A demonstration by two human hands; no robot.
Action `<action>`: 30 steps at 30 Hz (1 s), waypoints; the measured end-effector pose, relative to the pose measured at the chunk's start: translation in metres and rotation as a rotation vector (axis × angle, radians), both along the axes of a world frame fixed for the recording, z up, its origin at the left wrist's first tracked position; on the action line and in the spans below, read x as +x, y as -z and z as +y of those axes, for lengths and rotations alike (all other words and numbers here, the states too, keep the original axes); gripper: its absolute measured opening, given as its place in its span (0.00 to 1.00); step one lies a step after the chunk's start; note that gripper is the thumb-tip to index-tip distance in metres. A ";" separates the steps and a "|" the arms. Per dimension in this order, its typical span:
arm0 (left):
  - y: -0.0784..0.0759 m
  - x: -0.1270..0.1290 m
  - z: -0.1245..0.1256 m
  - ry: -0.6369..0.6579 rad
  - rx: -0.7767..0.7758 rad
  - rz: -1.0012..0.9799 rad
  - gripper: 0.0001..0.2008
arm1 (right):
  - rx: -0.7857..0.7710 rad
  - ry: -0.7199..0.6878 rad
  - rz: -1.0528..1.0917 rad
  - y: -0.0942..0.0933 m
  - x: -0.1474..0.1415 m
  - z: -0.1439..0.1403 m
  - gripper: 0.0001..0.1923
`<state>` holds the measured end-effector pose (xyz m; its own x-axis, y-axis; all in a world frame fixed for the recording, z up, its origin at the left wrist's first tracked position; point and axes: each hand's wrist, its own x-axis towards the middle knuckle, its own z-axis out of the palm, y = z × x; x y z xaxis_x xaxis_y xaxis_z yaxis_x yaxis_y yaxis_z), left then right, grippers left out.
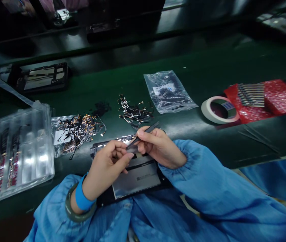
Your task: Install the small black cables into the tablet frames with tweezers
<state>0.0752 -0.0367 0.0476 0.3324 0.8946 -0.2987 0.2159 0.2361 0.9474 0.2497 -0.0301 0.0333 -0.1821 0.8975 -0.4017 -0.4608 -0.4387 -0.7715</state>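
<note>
My right hand [158, 144] pinches dark tweezers [145, 133], which slant down to the left. Their tip reaches the fingers of my left hand [110, 159]. The left fingers are curled with thumb and fingertips close together; whatever they may hold is too small to make out. Below both hands, close to my body, lies a flat black electronic device [107, 199] with a silver panel [137, 178]. Its upper part is partly covered by my hands. Just beyond them is a loose pile of small black cables [135, 112] with light connectors.
Left stands a clear plastic tray [35, 151] with slots of parts, beside a heap of cables with gold ends [82, 129] on a bag. Another clear bag [169, 90], a white tape roll [212, 111] and red bubble wrap [281, 99] lie right. A black tray [64, 75] sits farther back.
</note>
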 end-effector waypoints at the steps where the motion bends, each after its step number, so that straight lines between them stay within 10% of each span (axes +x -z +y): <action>1: 0.002 -0.004 0.001 -0.027 0.015 0.020 0.13 | 0.032 0.030 -0.053 0.000 0.001 0.000 0.18; 19: 0.013 -0.077 -0.012 -0.293 0.088 0.165 0.12 | 0.464 0.064 -0.876 0.031 0.000 0.005 0.11; 24: 0.009 -0.096 -0.016 -0.473 0.226 0.291 0.14 | 0.355 0.191 -0.707 0.029 0.002 0.005 0.14; 30: 0.001 -0.158 -0.015 -0.748 0.529 0.878 0.13 | 0.231 0.274 -0.594 0.022 0.005 0.008 0.22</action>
<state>-0.0830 -0.0517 0.0463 -0.4315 0.8549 0.2881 0.7952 0.2096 0.5690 0.2549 -0.0225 0.0115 0.2547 0.9543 -0.1565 -0.0021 -0.1613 -0.9869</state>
